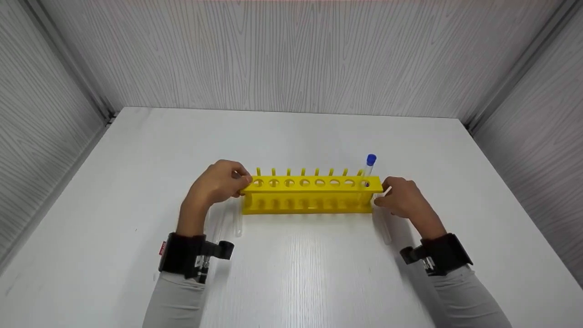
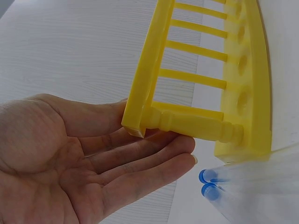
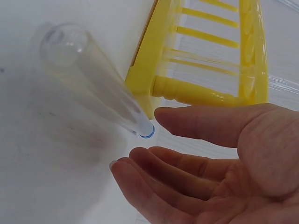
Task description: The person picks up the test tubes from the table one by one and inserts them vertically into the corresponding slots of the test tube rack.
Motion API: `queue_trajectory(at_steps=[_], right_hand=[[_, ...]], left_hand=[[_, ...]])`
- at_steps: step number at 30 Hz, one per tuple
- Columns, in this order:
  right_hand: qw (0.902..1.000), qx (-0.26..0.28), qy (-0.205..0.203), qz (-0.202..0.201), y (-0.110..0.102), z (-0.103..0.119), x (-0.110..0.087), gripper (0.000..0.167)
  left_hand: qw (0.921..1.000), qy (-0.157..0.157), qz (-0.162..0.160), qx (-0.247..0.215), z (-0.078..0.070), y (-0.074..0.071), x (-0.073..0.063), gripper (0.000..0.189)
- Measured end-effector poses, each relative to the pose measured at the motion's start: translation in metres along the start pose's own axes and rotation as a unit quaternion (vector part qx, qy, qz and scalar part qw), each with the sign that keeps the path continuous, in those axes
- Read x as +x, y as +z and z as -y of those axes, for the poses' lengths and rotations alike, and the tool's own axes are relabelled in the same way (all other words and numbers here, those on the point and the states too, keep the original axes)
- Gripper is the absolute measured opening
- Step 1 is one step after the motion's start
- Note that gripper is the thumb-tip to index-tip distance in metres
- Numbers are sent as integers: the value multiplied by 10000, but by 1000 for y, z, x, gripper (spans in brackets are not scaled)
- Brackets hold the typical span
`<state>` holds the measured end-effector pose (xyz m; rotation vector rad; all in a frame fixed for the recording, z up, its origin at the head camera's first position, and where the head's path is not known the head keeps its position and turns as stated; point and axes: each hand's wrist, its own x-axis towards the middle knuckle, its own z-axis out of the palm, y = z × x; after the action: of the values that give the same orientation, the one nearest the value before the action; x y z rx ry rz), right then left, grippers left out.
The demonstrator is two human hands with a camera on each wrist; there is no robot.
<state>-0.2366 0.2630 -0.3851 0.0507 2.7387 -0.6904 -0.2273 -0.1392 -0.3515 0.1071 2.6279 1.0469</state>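
Note:
A yellow test tube rack stands mid-table, with one blue-capped test tube upright in its far right hole. My left hand holds the rack's left end; in the left wrist view its thumb and fingers sit around the end of the top bar, beside the post. At the other end is my right hand, its fingers loosely bent with a gap to the thumb. In the right wrist view the thumb is close to the rack's end post, and whether it touches cannot be told.
One clear tube with a blue cap lies on the table beside the rack's right end. Left of the rack lie more clear tubes, partly under my left arm; two blue caps show in the left wrist view. Grained panels wall the table.

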Motion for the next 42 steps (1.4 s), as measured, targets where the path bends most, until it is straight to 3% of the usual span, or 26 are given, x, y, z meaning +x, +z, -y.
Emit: queue_trajectory(at_steps=[14, 42], right_hand=[[9994, -331, 28, 24, 3, -1, 3, 49], [9993, -129, 262, 239, 6, -1, 4, 41]], left_hand=[[10000, 35, 54, -10, -1, -1, -1, 35], [9999, 98, 44, -26, 1, -1, -1, 34]])
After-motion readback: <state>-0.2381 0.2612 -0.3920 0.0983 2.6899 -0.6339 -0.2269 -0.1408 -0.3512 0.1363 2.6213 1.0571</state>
